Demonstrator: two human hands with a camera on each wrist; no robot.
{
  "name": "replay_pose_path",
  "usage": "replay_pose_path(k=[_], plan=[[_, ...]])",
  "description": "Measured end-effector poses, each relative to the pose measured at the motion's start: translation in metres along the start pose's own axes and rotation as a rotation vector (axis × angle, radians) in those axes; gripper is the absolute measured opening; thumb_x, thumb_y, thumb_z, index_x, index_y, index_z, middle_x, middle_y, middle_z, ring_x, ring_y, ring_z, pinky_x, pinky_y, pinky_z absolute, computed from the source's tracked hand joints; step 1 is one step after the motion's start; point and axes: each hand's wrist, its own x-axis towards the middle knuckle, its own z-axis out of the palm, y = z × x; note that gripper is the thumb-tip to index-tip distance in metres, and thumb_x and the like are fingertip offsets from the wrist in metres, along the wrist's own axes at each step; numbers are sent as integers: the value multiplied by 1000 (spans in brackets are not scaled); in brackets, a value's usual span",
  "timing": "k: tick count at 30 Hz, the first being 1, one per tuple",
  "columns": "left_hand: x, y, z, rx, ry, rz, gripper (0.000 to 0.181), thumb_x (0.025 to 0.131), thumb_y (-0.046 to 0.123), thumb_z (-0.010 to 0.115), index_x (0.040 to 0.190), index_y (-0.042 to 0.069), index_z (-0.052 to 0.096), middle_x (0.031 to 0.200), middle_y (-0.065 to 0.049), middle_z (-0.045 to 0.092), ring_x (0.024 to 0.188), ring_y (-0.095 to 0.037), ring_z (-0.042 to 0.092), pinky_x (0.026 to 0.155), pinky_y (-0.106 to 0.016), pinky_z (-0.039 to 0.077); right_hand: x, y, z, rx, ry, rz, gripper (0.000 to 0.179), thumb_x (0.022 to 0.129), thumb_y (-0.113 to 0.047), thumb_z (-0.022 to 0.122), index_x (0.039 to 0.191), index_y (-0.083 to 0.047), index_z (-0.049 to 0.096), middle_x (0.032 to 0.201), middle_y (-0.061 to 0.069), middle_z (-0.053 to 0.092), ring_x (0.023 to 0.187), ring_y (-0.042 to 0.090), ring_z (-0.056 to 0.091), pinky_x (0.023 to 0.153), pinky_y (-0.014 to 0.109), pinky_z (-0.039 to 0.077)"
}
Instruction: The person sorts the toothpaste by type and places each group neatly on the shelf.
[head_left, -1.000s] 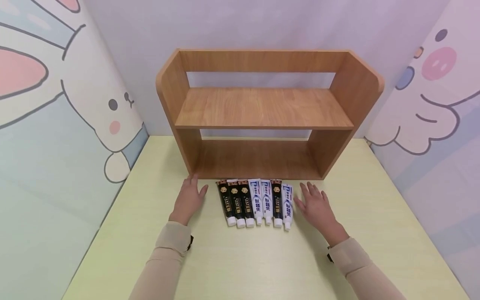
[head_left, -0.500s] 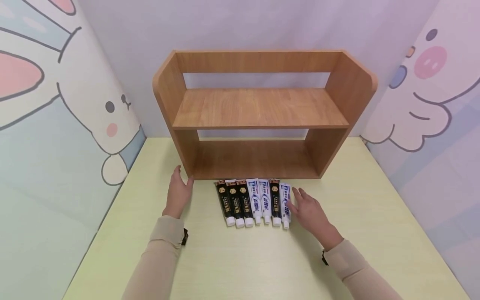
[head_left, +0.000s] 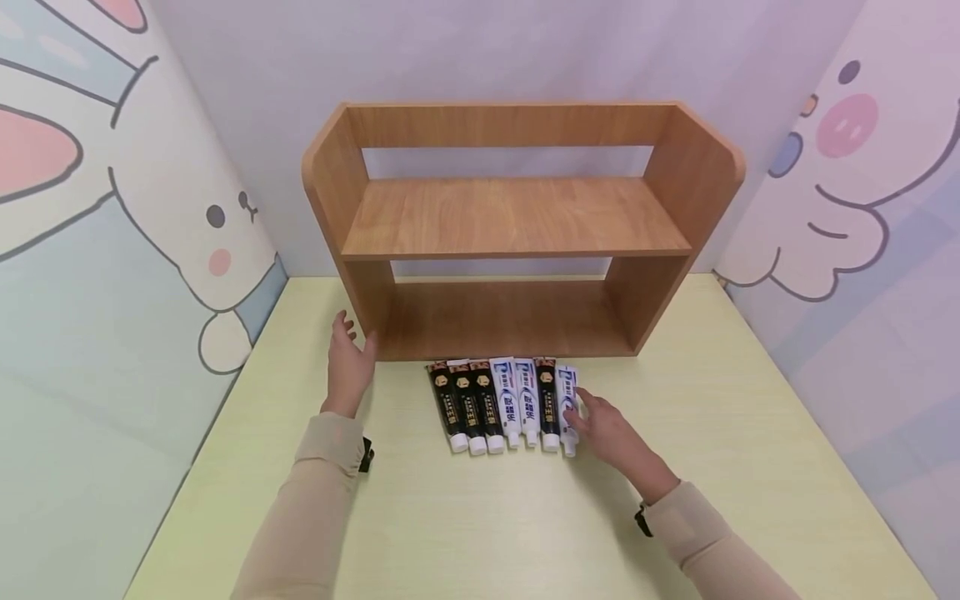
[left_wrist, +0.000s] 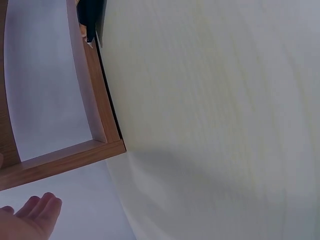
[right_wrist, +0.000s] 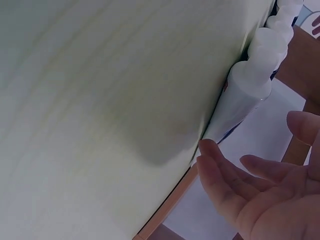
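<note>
Inspector: State the condition of the left hand.

Technician: The left hand is open, with fingers extended and thumb set apart. It has hold of nothing. It is positioned beside the lower left corner of the wooden shelf; contact between thumb and panel cannot be confirmed.

Inspector: State the condition of the right hand.

Technician: The right hand is partly open, with fingers gently bent and thumb spread away from them. It grips nothing. Thumb and forefinger overlap the white end tube in the head view; whether they touch it cannot be determined.

Inspector: Locate the remaining tubes.

Technician: All lie flat between the two hands, in one row with the white end tube. Starting nearest the left hand: three black tubes, two white tubes, then a single black tube adjoining the end one. White caps point toward the person; the opposite ends point toward the shelf.

Inspector: Describe the surroundings.

Technician: The tabletop extends beneath both hands. The shelf stands ahead of them, with two levels. Beige sleeves cover both forearms. Outward of the left hand, a wall panel carries a cartoon rabbit.
</note>
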Motion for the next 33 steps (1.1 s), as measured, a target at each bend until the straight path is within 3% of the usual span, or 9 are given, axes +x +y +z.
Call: replay_pose_path(k=[5, 9, 13, 21, 33], plan=[[6, 2, 2, -17, 21, -10, 67, 100, 21, 53, 152, 2, 16, 144, -25, 37, 128, -40, 41, 100, -52, 39, 1, -1, 3, 44, -4, 22, 61, 101, -32, 52, 144, 8, 35, 130, 32, 50, 119, 44, 49, 98, 56, 40], [9, 3, 4, -38, 37, -18, 64, 100, 18, 54, 151, 1, 19, 142, -25, 39, 126, -39, 42, 100, -51, 40, 1, -2, 5, 84, 3, 47, 61, 99, -28, 56, 142, 10, 36, 115, 26, 59, 99, 34, 58, 84, 48, 50], [13, 4, 6, -68, 45, -20, 62, 100, 16, 53, 150, 1, 20, 140, -24, 41, 125, -38, 43, 99, -50, 41, 2, -1, 8, 110, 18, 72, 61, 95, -22, 62, 139, 13, 38, 103, 21, 62, 85, 27, 59, 74, 42, 52], [18, 2, 11, -112, 45, -25, 58, 101, 15, 52, 149, -1, 23, 138, -25, 41, 122, -38, 45, 97, -50, 43, 2, -5, 12, 213, -4, 166, 70, 89, -17, 69, 140, 14, 34, 104, 21, 61, 81, 24, 59, 67, 37, 53], [18, -9, 23, -78, 58, -48, 49, 101, 14, 52, 142, -3, 31, 131, -23, 45, 115, -37, 47, 93, -49, 46, 1, -7, 17, 416, -38, 225, 72, 83, -3, 68, 141, 15, 30, 104, 23, 60, 78, 24, 58, 61, 31, 53]])
